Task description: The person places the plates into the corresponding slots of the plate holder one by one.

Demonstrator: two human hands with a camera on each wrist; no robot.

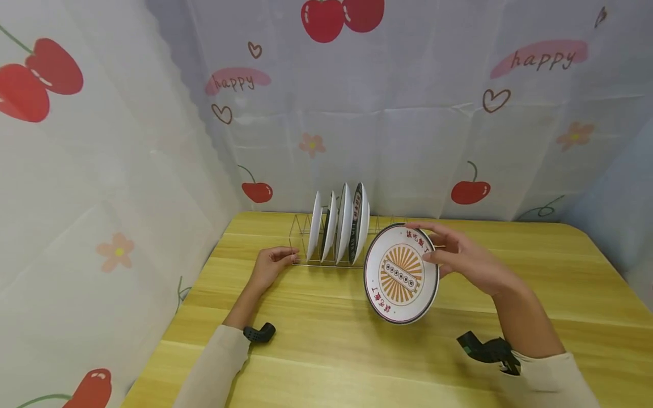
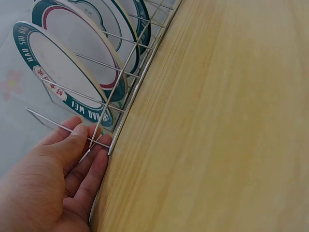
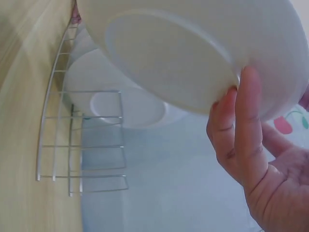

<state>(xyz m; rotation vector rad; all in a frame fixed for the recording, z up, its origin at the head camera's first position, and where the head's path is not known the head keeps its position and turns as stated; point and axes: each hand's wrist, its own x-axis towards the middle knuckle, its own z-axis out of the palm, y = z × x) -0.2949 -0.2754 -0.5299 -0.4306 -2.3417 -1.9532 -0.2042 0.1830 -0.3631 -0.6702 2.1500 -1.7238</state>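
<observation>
My right hand (image 1: 466, 258) grips the right rim of a white plate (image 1: 401, 274) with an orange sunburst and red characters, tilted in the air in front of the rack. In the right wrist view, the fingers (image 3: 248, 121) press its plain white underside. A wire dish rack (image 1: 326, 264) stands on the table with several plates (image 1: 344, 224) upright in its left slots. With its thumb and fingers, my left hand (image 1: 272, 266) pinches the wire at the rack's left end. The left wrist view shows a green-rimmed plate (image 2: 63, 72) just beyond those fingers.
Beneath everything lies a wooden table (image 1: 316, 351). A cherry-printed cloth (image 1: 382, 147) hangs behind the rack, and another cloth (image 1: 117, 187) hangs along the left side. Bare wire slots (image 3: 96, 145) show at the rack's right end.
</observation>
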